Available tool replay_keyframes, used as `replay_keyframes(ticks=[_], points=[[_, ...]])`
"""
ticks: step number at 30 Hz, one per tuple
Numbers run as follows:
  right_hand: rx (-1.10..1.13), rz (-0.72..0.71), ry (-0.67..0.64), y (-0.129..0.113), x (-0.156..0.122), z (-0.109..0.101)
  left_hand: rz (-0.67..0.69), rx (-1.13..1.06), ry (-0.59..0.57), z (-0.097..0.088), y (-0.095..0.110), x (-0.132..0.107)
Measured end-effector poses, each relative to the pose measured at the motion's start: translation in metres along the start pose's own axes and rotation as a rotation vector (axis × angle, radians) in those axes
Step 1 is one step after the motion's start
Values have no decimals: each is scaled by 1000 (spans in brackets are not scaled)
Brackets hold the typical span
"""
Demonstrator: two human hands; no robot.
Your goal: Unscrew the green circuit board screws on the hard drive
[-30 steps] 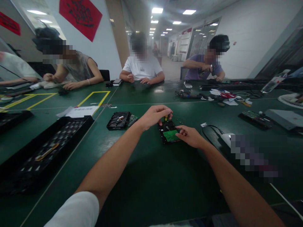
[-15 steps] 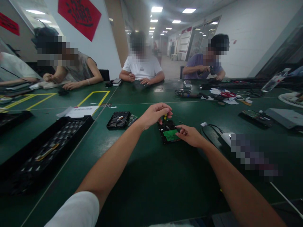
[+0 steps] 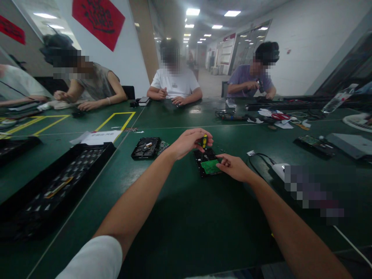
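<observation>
Upright over a hard drive (image 3: 207, 156), a screwdriver (image 3: 204, 141) with a yellow and black handle is gripped by the fingers of my left hand (image 3: 193, 141). Its tip meets the drive's upper part, though the exact contact spot is too small to make out. The drive lies flat on the green table, a green circuit board (image 3: 210, 167) showing on its face. At the drive's right edge my right hand (image 3: 234, 166) holds it, thumb by the board and forefinger along the side. Several tiny screws (image 3: 221, 150) lie just behind the drive.
Left of my left hand are another hard drive (image 3: 145, 148) and a loose circuit board (image 3: 162, 147). A long black tray (image 3: 95, 152) lies farther left. On the right are a power strip (image 3: 279, 167), a cable and another drive (image 3: 314, 145). Several people sit across the table.
My left fingers have shifted on the screwdriver, so more of its yellow and black handle shows. My right hand and the hard drive have stayed in place.
</observation>
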State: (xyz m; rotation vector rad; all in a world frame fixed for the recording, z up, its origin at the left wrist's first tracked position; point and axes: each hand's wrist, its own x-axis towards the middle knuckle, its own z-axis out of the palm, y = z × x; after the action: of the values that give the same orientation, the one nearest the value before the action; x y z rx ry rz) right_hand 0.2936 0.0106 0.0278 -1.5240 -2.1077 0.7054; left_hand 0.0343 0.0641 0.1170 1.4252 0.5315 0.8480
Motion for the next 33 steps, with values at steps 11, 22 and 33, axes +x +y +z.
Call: replay_keyframes(ticks=[11,22,33], points=[[13,9,-3,-2,-1,-1,48,155,121,1,0,2],[14,1,-1,-1,-2,0,45,99,17,0,1,0],[11,2,1,0,0,1,1,-56,-40,-2,3,-2]])
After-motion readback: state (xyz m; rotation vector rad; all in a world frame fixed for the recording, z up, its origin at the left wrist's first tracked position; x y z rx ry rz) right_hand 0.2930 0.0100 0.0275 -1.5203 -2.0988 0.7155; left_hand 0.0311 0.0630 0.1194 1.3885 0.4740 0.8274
